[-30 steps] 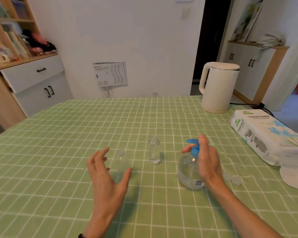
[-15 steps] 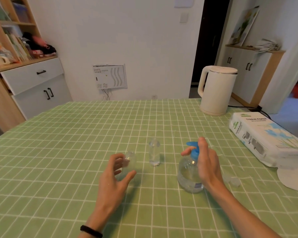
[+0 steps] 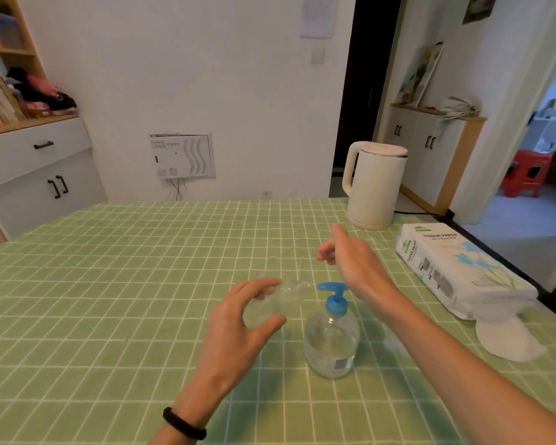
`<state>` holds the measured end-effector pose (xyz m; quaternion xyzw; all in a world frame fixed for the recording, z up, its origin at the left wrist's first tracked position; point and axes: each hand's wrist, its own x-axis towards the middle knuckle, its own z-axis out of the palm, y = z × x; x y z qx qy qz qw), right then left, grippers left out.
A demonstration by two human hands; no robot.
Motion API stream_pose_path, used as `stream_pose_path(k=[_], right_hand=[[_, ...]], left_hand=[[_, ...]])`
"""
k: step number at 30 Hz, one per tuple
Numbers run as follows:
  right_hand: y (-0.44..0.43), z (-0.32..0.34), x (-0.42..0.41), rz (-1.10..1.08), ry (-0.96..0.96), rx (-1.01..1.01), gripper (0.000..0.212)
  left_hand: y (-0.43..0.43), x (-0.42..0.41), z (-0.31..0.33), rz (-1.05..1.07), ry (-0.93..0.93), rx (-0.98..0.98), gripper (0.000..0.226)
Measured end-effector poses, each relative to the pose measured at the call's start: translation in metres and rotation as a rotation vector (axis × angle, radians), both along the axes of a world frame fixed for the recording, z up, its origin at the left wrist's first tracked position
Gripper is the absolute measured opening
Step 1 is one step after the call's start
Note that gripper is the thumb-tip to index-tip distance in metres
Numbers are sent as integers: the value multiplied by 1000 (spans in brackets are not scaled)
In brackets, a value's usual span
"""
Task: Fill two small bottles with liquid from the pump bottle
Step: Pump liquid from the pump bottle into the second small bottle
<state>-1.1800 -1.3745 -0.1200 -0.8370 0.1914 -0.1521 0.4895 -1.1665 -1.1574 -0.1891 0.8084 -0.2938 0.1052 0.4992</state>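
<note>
A clear pump bottle with a blue pump head stands on the green checked table, partly filled with clear liquid. My left hand grips a small clear bottle just left of the pump. The bottle is off the table and tilted, its mouth close to the blue nozzle. My right hand hovers above and behind the pump head with relaxed fingers, touching nothing. The second small bottle is too blurred to make out behind the held one.
A white kettle stands at the back right with its cord running off the table. A tissue paper pack and a white round pad lie along the right edge. Small clear caps lie blurred beside my right forearm.
My left hand closed on the small bottle, lifted it and tilted it towards the pump nozzle. My right hand came off the pump head and rose up and back.
</note>
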Motion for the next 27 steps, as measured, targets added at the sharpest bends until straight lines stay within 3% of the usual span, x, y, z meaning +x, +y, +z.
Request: stream_pose_path(k=[6, 17, 27], right_hand=[[2, -8, 18, 62, 213, -208, 68], [1, -18, 22, 57, 295, -149, 48], [2, -27, 20, 57, 297, -86, 44]], left_hand=[[-2, 2, 4, -16, 6, -10, 52], [-10, 2, 3, -66, 8, -8, 52], [-13, -1, -4, -67, 75, -42, 52]])
